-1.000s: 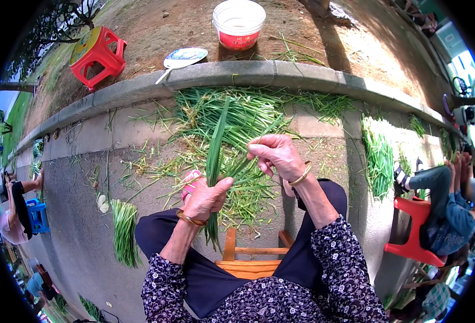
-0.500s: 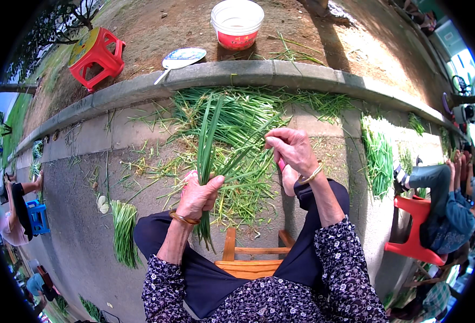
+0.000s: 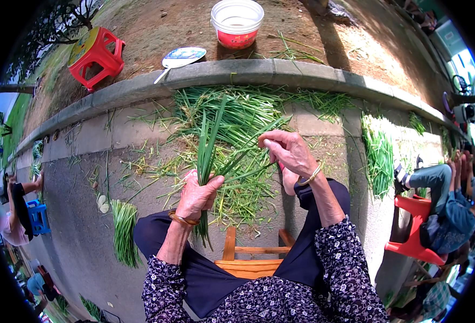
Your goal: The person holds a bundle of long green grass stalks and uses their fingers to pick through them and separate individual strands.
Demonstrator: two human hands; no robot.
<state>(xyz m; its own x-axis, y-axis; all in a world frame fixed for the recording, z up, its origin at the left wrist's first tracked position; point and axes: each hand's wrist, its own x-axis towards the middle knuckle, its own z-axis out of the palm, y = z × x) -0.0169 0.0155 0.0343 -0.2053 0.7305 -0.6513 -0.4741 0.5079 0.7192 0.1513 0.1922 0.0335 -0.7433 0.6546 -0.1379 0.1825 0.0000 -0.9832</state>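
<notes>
My left hand (image 3: pixel 197 195) is closed round the middle of a bunch of long flat green leaves (image 3: pixel 208 145) that look like garlic chives. Most of them stand upright, and their lower ends hang below my fist. A few blades fan out toward my right hand (image 3: pixel 288 151), whose thumb and forefinger pinch together at the tip of one leaf. Beyond my hands lies a heap of the same green leaves (image 3: pixel 243 116), with short trimmings (image 3: pixel 248 207) strewn on the ground before me.
A tied-looking green bundle (image 3: pixel 123 231) lies to my left, a larger one (image 3: pixel 376 156) to my right. Past the stone kerb (image 3: pixel 237 72) are a fan (image 3: pixel 183 57), a white-and-red bucket (image 3: pixel 237 27) and a red stool (image 3: pixel 96 56). Someone sits on a red chair (image 3: pixel 412 229) at right.
My right hand has shifted slightly left, closer to the bunch. My left hand and its leaves have hardly moved.
</notes>
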